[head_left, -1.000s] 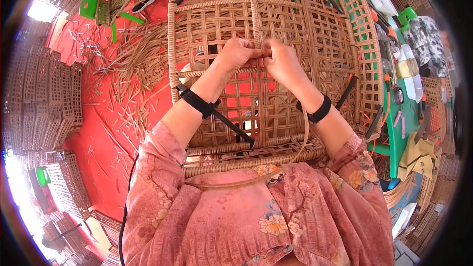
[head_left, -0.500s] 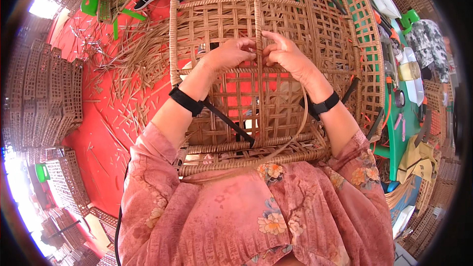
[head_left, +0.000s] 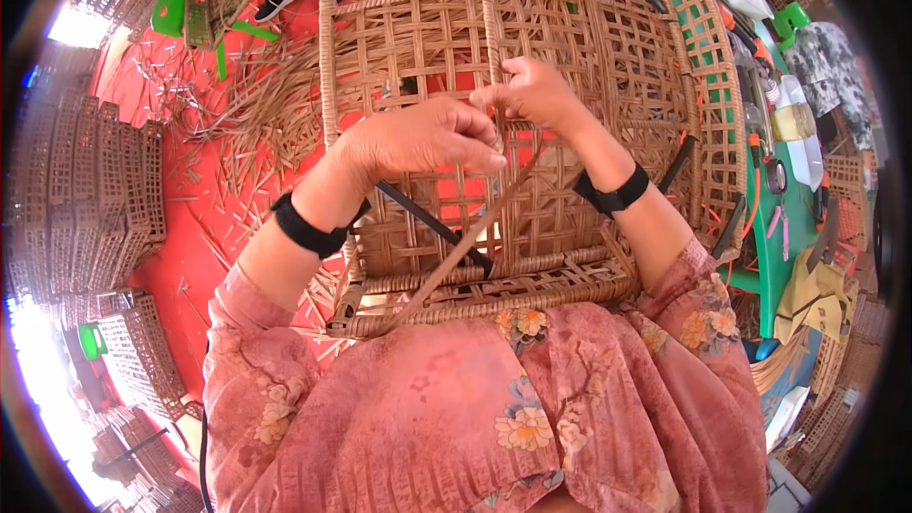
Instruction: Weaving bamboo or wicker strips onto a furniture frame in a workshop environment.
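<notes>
A large brown woven basket frame [head_left: 560,204] lies in front of me, its open lattice crossed by a wrapped middle rib [head_left: 487,14]. Beside this rib my left hand [head_left: 423,140] is closed, palm down, with thumb and fingers bent together; whatever is between them is hidden. My right hand [head_left: 540,98] is closed too, its fingertips pinching at the rib. A long flat weaving strip [head_left: 456,255] slants from just beneath the right hand down to my lap. The strip's upper end is hidden around the rib and fingers.
Dark bars [head_left: 432,226] brace the frame. Loose strips [head_left: 271,100] litter the red floor [head_left: 204,271] on the left, near stacked woven panels [head_left: 85,195]. At right, a green table [head_left: 774,266] bears tools and a clear container [head_left: 793,122]. Someone's shoe [head_left: 277,5] shows at far left.
My left hand has come back toward me, off the rib, and turned palm down. My right hand has shifted slightly left. The strip has swung left and now runs straighter toward my lap.
</notes>
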Tool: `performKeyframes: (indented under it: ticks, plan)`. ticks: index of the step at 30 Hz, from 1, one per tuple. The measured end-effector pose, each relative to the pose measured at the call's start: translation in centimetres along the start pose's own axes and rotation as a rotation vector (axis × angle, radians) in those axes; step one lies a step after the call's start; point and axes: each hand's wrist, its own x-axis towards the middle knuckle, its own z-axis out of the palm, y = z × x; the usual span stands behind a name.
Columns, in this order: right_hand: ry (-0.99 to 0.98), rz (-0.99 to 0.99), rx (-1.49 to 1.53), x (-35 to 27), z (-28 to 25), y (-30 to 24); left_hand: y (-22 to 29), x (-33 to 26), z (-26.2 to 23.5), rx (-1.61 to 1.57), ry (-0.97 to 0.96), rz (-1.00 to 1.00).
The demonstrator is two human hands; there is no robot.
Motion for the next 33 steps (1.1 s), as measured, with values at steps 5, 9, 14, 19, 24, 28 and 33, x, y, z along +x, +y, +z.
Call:
performKeyframes:
  ticks: [5, 9, 14, 19, 24, 28, 33]
  plan:
    - [0.063, -0.132, -0.19, 0.0, 0.4, 0.3, 0.3, -2.5, -0.2, 0.222, -0.041, -0.048]
    - [0.054, -0.109, -0.274, -1.0, 0.7, -1.6, 1.1, -7.5, -2.3, 0.612, 0.254, -0.036]
    - [0.057, -0.036, -0.118, -0.9, -0.7, 0.3, 2.7, -14.9, -5.2, 0.918, 0.888, -0.034]
    - [-0.026, -0.105, 0.0, 0.0, -0.7, 1.0, 1.2, -28.9, -9.5, 0.526, 0.817, 0.224]
    - [-0.173, -0.067, 0.2, 0.1, -2.3, 1.8, 1.0, -22.8, -8.3, 0.404, 0.811, -0.297]
    - [-0.202, -0.038, 0.188, -0.3, -2.6, 0.7, -2.1, -12.3, -7.1, 0.326, 0.602, -0.01]
    - [-0.199, -0.017, 0.252, -0.6, -2.0, 0.3, -3.6, 1.2, -3.3, 0.016, 0.461, -0.127]
